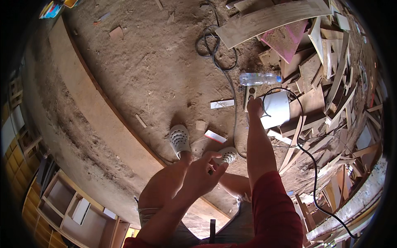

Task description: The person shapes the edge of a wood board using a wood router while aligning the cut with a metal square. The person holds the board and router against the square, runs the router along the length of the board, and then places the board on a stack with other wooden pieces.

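My right hand point(255, 107) reaches down to a small pale socket block point(252, 91) with round outlets, lying on the ground. Its fingers are closed at the block's near part; what they hold is too small to tell. A thin black cable point(300, 120) loops beside this hand and trails off to the lower right. Above my knees, my left hand point(203, 175) is empty, its fingers curled and the thumb held apart. Just beyond the block lies a clear plastic bottle point(259, 79) with a blue cap. A white sheet point(276, 109) lies right of my right hand.
Scrap wood point(308, 74) is heaped along the right side. Another black cord point(215, 51) lies coiled on the dirt floor point(157, 62). A long wooden board point(89, 91) runs along the left, with a wooden cabinet frame point(78, 206) at lower left. Small offcuts surround my clogs point(179, 139).
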Tool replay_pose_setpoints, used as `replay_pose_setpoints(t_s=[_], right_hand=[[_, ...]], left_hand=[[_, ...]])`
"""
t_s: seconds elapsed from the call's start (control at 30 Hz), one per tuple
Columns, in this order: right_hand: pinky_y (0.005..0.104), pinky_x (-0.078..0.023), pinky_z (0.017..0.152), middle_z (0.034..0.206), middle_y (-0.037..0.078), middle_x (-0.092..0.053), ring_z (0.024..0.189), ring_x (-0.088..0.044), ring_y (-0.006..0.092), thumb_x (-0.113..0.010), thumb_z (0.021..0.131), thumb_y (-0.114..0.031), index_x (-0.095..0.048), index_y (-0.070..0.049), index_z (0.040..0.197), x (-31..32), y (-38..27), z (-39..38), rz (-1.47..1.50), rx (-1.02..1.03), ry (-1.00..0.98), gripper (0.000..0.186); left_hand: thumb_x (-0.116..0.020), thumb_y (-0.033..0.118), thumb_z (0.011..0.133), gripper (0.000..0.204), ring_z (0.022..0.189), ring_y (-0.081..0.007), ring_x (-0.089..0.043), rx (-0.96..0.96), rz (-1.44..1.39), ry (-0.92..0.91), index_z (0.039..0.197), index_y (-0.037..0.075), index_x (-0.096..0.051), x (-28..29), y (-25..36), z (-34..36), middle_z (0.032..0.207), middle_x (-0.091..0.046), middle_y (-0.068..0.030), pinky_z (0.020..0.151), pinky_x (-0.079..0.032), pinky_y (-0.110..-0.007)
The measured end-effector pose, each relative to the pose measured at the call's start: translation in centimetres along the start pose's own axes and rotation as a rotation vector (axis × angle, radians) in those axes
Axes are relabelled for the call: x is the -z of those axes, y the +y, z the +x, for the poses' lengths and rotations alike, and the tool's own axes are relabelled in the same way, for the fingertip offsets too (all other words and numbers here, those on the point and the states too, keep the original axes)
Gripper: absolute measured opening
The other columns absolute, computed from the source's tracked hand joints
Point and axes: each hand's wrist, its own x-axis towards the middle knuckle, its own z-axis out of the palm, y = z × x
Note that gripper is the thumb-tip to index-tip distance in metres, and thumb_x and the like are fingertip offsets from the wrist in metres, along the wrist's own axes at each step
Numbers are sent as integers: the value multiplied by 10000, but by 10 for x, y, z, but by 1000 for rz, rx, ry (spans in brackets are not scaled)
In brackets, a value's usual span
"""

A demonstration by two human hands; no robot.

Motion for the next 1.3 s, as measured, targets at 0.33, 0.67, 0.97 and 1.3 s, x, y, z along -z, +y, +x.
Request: replay_pose_setpoints(t_s=[0.33, 0.67, 0.97, 1.3], right_hand=[[530, -484, 1112, 1315, 351, -629, 1259, -610, 482, -635, 1028, -488, -624, 89, 1314, -2, 30, -110, 101, 652, 127, 645], [480, -560, 1022, 1238, 211, -745, 1186, -709, 383, -812, 960, -430, -745, -81, 1260, 290, 220, -392, 425, 560, -160, 465], [324, -569, 756, 866, 81, -778, 786, -716, 152, -802, 990, -288, -793, -41, 1069, 581, 270, -439, 813, 75, 506, 259], [268, -452, 634, 747, -9, -643, 695, -540, 67, -767, 1042, -275, -702, 13, 951, 766, 250, -406, 1206, 84, 894, 309]], left_hand=[[-776, 314, 1010, 315, 834, -189, -755, 0, -276, 131, 1151, 34, -748, -22, -74, 23, 940, -788, -128, 735, -593, -361], [-800, 309, 952, 286, 802, -212, -725, -348, -141, 196, 971, 29, -743, -39, 89, -149, 844, -753, -99, 755, -561, -377], [-783, 315, 977, 309, 707, -174, -680, -618, -45, -3, 905, 20, -725, 30, 266, -229, 771, -721, -70, 691, -550, -355], [-789, 273, 959, 267, 732, -204, -713, -730, 160, 135, 911, 18, -724, 38, 489, -215, 788, -731, -87, 701, -560, -369]])
